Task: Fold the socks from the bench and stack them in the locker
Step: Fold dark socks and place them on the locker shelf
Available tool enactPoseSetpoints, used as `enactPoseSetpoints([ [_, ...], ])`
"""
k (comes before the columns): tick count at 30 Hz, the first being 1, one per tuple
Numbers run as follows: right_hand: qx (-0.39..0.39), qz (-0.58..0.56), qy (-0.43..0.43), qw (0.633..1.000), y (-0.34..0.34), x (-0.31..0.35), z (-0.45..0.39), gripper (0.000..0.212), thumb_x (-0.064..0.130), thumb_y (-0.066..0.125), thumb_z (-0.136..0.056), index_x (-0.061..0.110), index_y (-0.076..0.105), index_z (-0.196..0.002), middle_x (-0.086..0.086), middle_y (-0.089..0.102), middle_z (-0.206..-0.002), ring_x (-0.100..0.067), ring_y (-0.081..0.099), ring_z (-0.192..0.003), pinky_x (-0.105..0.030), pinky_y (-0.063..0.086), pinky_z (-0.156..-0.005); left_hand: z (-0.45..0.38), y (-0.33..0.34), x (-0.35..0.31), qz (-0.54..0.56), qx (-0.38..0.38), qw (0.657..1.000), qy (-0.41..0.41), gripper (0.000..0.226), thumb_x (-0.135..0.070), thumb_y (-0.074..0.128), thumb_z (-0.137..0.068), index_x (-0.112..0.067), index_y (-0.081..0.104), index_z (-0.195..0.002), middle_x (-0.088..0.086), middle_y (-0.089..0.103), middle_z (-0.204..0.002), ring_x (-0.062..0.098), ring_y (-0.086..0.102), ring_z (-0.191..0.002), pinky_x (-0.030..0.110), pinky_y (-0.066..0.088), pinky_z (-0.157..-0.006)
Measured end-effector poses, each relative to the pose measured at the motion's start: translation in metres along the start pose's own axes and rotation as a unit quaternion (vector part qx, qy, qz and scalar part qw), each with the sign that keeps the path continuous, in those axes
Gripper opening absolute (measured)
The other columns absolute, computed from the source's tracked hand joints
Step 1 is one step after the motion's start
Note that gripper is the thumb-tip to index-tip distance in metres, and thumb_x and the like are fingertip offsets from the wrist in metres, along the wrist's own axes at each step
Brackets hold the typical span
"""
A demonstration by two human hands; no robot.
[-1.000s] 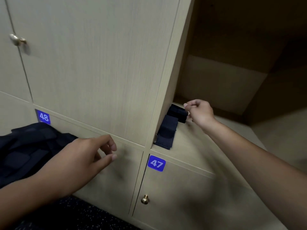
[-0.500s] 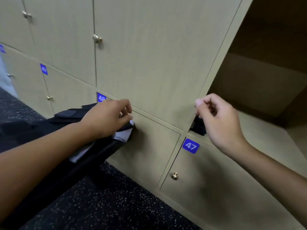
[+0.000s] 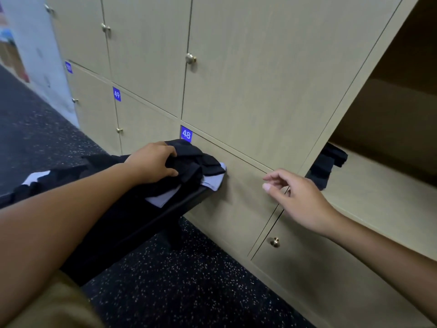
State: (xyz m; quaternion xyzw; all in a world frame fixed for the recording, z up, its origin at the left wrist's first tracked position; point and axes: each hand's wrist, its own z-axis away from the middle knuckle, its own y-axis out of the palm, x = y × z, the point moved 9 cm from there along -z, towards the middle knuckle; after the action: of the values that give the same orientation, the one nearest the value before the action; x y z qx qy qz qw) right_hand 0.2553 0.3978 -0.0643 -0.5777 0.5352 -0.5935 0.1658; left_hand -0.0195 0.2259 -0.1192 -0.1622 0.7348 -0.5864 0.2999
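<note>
Room: pale wood lockers (image 3: pixel 248 79) fill the far wall, with round metal knobs (image 3: pixel 190 58) and blue number tags reading 48 (image 3: pixel 186 134) and 49 (image 3: pixel 116 94); dark speckled floor (image 3: pixel 179 287) lies below.
Head view, tabletop: a black bench (image 3: pixel 132 216) runs from the near left up to the locker fronts, its far end just beside the door tagged 48.
Head view, loose socks: a heap of black socks (image 3: pixel 198 165) lies on the far end of the tabletop, on top of pale grey-white cloth (image 3: pixel 212 182) that shows at the edge; more dark items and a pale patch lie further left along the bench (image 3: pixel 40 177).
Head view, left hand: the left hand (image 3: pixel 153 163) rests on the heap, fingers curled into the black fabric and thumb pressed on it, so the grip is closed on the socks.
Head view, right hand: the right hand (image 3: pixel 300 195) hangs in the air before the locker doors, between the heap and the open compartment, fingers loosely spread and holding nothing.
Head view, open locker: the open locker (image 3: pixel 383 185) stands at the right, its door not visible.
Head view, folded socks: folded black socks (image 3: pixel 328 162) sit on the shelf at its near left corner, against the side wall, partly hidden by the frame.
</note>
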Motion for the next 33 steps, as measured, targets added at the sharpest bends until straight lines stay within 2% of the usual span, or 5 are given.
enactPoseSetpoints([
  [9,0.019,0.001,-0.001,1.000,0.004,0.004,0.002,0.024,0.034,0.063,-0.097,0.023,0.067,-0.118,0.013,0.066,-0.093,0.012,0.055,-0.076,-0.004,0.038,-0.066,-0.003,-0.003,0.017,-0.021,-0.009,0.998,-0.053,0.072,-0.052,0.078,-0.082,-0.016,0.049,-0.138,0.015,0.060,-0.126,0.038,0.047,-0.121,0.046,0.043,-0.100],
  [18,0.052,-0.008,-0.019,0.998,0.018,0.006,0.000,0.024,0.033,0.064,-0.096,0.024,0.068,-0.118,0.011,0.070,-0.099,0.006,0.059,-0.094,-0.002,0.037,-0.069,0.003,-0.023,0.019,-0.031,-0.078,0.994,-0.073,0.027,-0.039,0.070,-0.092,-0.022,0.073,-0.113,0.011,0.071,-0.111,0.035,0.064,-0.101,0.038,0.050,-0.082],
  [23,0.068,-0.032,-0.017,0.997,0.025,0.015,-0.002,0.021,0.030,0.065,-0.097,0.023,0.068,-0.117,0.010,0.069,-0.098,0.012,0.057,-0.080,-0.002,0.037,-0.068,0.012,-0.038,0.013,0.003,-0.140,0.988,-0.063,0.021,-0.034,0.063,-0.096,-0.022,0.077,-0.106,0.009,0.074,-0.103,0.036,0.065,-0.095,0.041,0.054,-0.078],
  [27,0.061,-0.069,-0.007,0.996,0.027,0.020,-0.006,0.019,0.032,0.066,-0.095,0.027,0.069,-0.114,0.013,0.069,-0.098,0.006,0.061,-0.090,-0.004,0.041,-0.071,0.024,-0.072,-0.004,0.069,-0.217,0.973,-0.046,0.019,-0.036,0.063,-0.096,-0.023,0.077,-0.101,0.002,0.076,-0.097,0.027,0.067,-0.093,0.040,0.056,-0.079],
  [33,0.067,-0.236,0.041,0.968,0.025,0.032,-0.014,0.014,0.027,0.062,-0.098,0.022,0.070,-0.109,-0.001,0.076,-0.101,-0.017,0.072,-0.092,-0.032,0.056,-0.081,0.049,-0.112,-0.053,0.247,-0.282,0.927,-0.003,0.014,-0.031,0.068,-0.095,-0.022,0.078,-0.094,-0.010,0.075,-0.085,0.004,0.070,-0.083,0.029,0.058,-0.078],
])
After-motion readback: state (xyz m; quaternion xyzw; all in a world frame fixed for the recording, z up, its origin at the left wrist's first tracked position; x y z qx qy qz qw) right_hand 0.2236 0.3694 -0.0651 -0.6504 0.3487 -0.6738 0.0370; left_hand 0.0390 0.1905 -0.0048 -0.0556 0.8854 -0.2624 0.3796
